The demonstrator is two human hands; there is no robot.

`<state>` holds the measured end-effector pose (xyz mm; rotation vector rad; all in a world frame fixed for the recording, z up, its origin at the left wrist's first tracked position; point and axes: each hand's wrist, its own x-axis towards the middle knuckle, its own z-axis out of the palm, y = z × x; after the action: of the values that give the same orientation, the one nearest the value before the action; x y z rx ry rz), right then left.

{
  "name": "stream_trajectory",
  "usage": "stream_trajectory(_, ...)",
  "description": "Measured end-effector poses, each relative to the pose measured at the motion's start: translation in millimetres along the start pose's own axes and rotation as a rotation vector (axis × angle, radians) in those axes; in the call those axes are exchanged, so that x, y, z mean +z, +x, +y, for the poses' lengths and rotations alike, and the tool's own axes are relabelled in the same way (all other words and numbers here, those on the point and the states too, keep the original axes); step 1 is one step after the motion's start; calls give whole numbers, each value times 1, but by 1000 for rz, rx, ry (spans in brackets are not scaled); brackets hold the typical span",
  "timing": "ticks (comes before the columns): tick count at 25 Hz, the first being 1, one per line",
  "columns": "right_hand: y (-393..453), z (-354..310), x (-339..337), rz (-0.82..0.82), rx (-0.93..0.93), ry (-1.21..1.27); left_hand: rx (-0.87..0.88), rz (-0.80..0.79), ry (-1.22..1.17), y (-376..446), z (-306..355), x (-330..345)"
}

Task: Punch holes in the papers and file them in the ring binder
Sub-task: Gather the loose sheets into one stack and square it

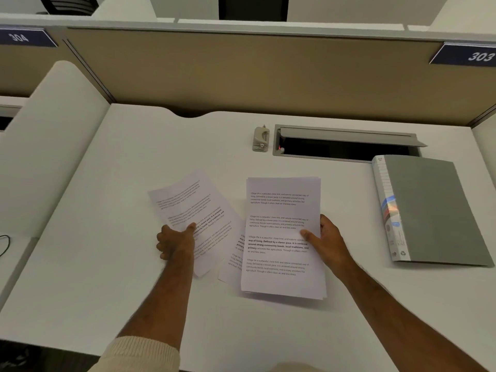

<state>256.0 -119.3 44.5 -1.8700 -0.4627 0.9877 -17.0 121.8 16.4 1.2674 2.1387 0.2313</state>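
Left hand [175, 241] pinches tilted sheet [193, 210]; right hand [326, 241] grips stack [281, 205], seemingly lifted.

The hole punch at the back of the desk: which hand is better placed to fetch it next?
Probably the left hand: it pinches only a loose sheet, while the right hand holds the stack. The hole punch lies between both.

Both forearms reach forward, left hand [175, 241] and right hand [326, 241] each with thumb on top, fingers curled under.
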Motion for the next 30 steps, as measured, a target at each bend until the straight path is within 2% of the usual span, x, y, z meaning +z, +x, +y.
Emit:
stream_trajectory(5, -5, -3, -4, 8, -13, -2, 103, -55, -344, -2, -3, -19)
stream_trajectory(13, -25, -2, -12, 40, -45, -47, 475, 3, -324, -30, 26, -83)
stream_trajectory(16, -37, -1, -16, 51, -58, -42, 559, -87, -341, -46, 31, -100)
stream_trajectory(21, -56, -1, -20, 70, -76, -42, 595, -296, -524, -82, 32, -110)
stream_trajectory(26, -70, -4, -18, 65, -74, 59, 653, -498, -484, -117, 23, -100)
stream_trajectory(30, -80, -16, -15, 27, -43, 195, 660, -583, -448, -135, 12, -89)
